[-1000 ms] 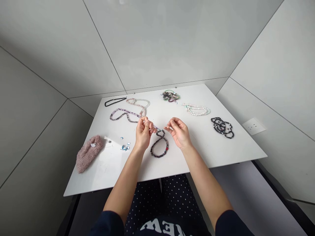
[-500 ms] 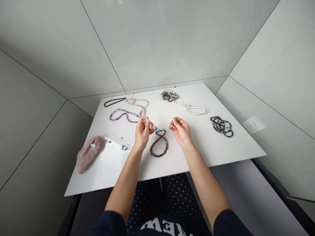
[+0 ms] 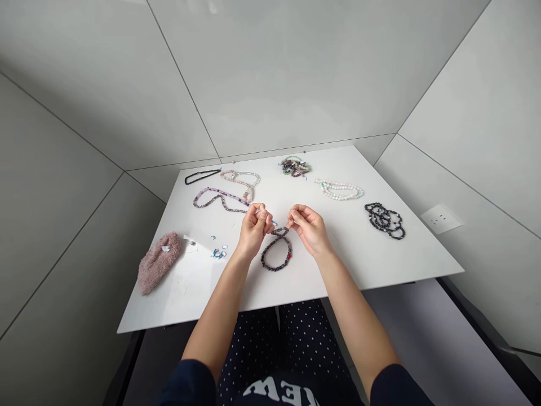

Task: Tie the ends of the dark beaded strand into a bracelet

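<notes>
My left hand (image 3: 254, 230) is closed in a pinch above the middle of the table. Facing it is my right hand (image 3: 309, 230), thumb and fingers also pinched together. Whatever lies in either pinch is too thin or too hidden to make out. Just below and between the hands, a dark beaded strand (image 3: 276, 268) with one red bead lies crossed over itself in loops. Beyond my left hand, a purple and grey bead strand (image 3: 220, 195) curves over the table, partly covered by the fingers.
The white table (image 3: 393, 268) also bears a fuzzy pink pouch (image 3: 158, 264), blue scraps (image 3: 218, 254), a black strand (image 3: 203, 176), pink and clear beads (image 3: 252, 178), a tangled bead bundle (image 3: 295, 166), pale beads (image 3: 340, 190) and black bead strands (image 3: 384, 221). Walls stand close behind.
My hands have come closer together, the left one moving right toward the right one. Both remain pinched. The whole view has shifted slightly.
</notes>
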The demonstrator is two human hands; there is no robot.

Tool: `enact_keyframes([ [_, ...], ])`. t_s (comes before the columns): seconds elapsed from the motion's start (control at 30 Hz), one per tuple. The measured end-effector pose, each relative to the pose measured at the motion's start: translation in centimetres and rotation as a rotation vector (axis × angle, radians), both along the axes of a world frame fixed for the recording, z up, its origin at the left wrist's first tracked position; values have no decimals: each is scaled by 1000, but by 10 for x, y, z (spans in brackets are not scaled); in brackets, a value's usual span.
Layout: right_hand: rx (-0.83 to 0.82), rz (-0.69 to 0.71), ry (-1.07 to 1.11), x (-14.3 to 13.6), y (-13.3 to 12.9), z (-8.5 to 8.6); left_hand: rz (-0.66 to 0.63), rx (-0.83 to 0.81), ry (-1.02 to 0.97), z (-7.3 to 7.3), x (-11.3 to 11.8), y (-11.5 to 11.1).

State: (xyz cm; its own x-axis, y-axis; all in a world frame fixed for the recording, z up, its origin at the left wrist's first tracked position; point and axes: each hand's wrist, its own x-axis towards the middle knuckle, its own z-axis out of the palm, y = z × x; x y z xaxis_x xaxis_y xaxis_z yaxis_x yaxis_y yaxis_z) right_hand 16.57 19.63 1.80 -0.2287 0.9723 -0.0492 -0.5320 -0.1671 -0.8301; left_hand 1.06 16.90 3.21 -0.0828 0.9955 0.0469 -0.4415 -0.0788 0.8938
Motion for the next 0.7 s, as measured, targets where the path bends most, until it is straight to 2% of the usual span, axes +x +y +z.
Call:
enact_keyframes([
  [0.27,2,-84,-14,7,8,-3,29,12,14,0,-8,2],
  [0.37,13,-25,-37,5,5,-2,23,9,-16,-3,-6,2],
  [0.53,132,99,-110,1,1,0,50,-10,-42,-5,-1,1],
  [0.7,191,169,-204,1,-1,0,132,34,59,-6,-1,1],
])
